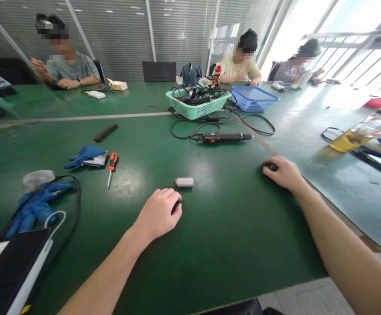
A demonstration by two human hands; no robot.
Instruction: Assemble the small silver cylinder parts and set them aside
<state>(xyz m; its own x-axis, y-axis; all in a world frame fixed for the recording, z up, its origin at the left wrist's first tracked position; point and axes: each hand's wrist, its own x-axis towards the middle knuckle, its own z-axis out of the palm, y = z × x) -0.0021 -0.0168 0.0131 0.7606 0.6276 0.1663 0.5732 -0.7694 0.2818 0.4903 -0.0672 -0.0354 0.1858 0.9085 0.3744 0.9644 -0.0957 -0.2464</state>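
My left hand [160, 211] rests on the green table [230, 245] with its fingers curled round a small black object [176, 206], mostly hidden by the hand. Just beyond it lies a short white cylinder [184, 182] with a dark end, not touched by the hand. Farther right, my right hand [280, 171] is closed on another small black object [271, 166], which shows between thumb and fingers. Beyond the hands a black electric screwdriver [226, 138] lies on its side, its cable looping behind it.
An orange-handled screwdriver [113, 162], blue gloves [90, 156] and a black bar [105, 132] lie left. A green basket [197, 109] of tools and a blue basket [254, 99] stand behind. A bottle [354, 138] lies right. Several people sit across the table.
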